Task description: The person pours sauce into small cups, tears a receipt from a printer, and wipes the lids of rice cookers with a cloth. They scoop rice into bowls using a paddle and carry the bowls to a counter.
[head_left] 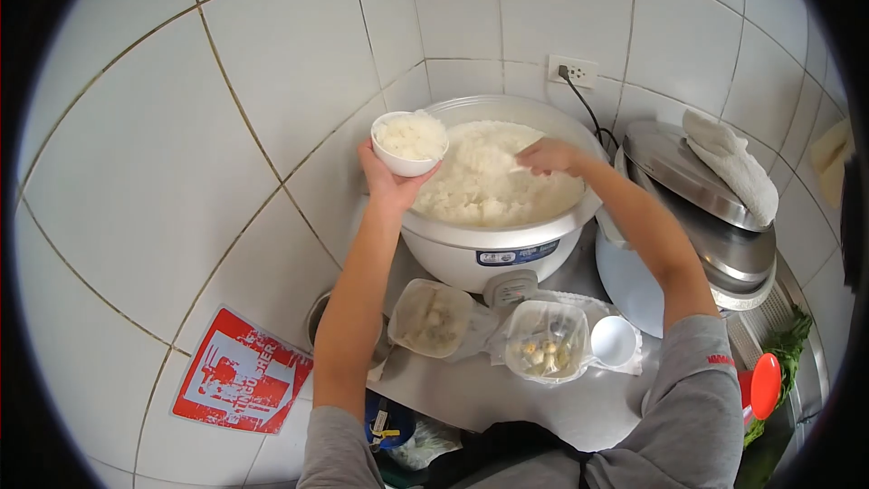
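Note:
My left hand [391, 183] grips a small white bowl [405, 166] from below, near the left rim of a large rice cooker. Cooked rice [412, 134] is heaped in the bowl. My right hand [552, 157] is closed over the open rice cooker [444, 231], its fingers around what looks like a white rice paddle [513, 166]. Most of the paddle is hidden by the hand and blends into the white rice [489, 190] in the cooker.
In front of the cooker are two plastic-lined containers [433, 317] [546, 340] and a small white cup [614, 341]. A second cooker [625, 281] stands right, with a metal lid [674, 167] and cloth [731, 163] on top. A power cord [587, 104] runs to the wall outlet.

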`<state>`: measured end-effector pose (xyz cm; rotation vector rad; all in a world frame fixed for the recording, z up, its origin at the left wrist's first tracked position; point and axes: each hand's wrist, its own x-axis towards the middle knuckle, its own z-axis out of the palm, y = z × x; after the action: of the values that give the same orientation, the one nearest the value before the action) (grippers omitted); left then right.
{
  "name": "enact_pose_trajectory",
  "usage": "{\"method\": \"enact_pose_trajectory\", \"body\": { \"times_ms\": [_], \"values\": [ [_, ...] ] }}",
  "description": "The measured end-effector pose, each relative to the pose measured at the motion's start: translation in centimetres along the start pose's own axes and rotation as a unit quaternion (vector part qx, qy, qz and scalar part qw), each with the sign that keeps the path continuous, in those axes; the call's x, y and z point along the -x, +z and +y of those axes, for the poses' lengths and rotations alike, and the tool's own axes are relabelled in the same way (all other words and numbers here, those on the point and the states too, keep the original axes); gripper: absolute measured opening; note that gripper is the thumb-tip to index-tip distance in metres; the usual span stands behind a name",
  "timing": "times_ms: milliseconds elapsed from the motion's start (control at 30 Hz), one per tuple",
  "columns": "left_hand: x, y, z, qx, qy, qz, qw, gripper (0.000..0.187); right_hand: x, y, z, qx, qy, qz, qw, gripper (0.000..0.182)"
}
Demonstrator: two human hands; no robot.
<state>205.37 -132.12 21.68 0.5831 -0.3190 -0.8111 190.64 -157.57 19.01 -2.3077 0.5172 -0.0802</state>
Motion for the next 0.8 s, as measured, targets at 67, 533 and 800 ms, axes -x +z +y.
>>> {"method": "enact_pose_trajectory", "body": {
  "times_ms": [67,533,800],
  "values": [
    [0.1,0.0,-0.4,-0.009,-0.008,0.002,1.0,0.053,0.2,-2.1,-1.7,0.003,-0.005,0.033,0.999,0.041],
    [-2.3,3.0,-6.6,-0.004,-0.046,0.013,0.999,0.059,6.9,-0.9,-11.1,0.396,-0.087,0.349,0.845,0.029],
    [-3.2,2.4,-7.1,-0.042,-0.048,-0.033,0.997,0.064,7.3,1.5,-9.7,0.426,-0.197,0.309,0.827,0.038]
  ]
}}
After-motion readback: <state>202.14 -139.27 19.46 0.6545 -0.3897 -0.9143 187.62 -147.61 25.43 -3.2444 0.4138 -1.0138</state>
